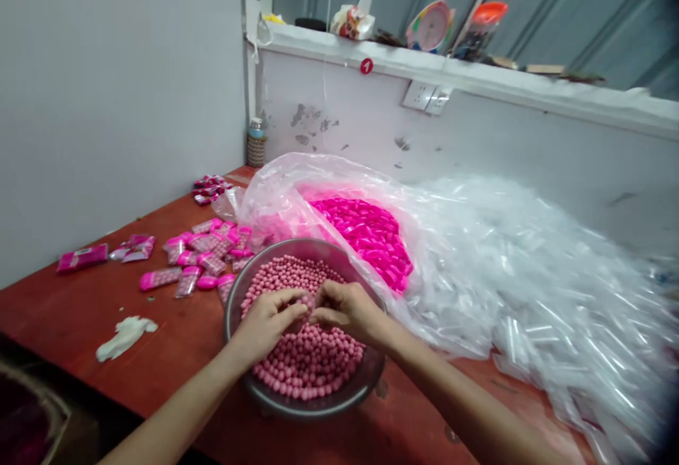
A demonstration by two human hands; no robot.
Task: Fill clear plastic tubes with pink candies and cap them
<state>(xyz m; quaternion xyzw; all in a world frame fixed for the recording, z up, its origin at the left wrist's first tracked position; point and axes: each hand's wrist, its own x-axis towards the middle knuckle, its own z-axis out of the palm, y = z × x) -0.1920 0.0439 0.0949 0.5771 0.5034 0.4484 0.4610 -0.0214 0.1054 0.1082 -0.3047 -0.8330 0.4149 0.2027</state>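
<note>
A dark bowl (249, 380) full of pink beads (302, 369) stands before me on the red table. Over its middle, my left hand (270, 320) has its thumb and fingers closed on a small see-through tube (304, 302), largely covered by the fingers. My right hand (344, 309) is pinched close beside the tube; whatever its fingertips hold is hidden. Behind the bowl, an open clear bag (281, 178) contains bright pink caps (366, 238). Left of the bowl lies a pile of clear tubes (212, 263) with pink caps and pink beads inside.
A large heap of clear plastic tubes (493, 260) covers the right side of the red table (175, 366). Pink packets (82, 258) and a crumpled white piece (126, 337) lie left. A jar (256, 145) stands in the back corner, below a cluttered ledge (318, 40).
</note>
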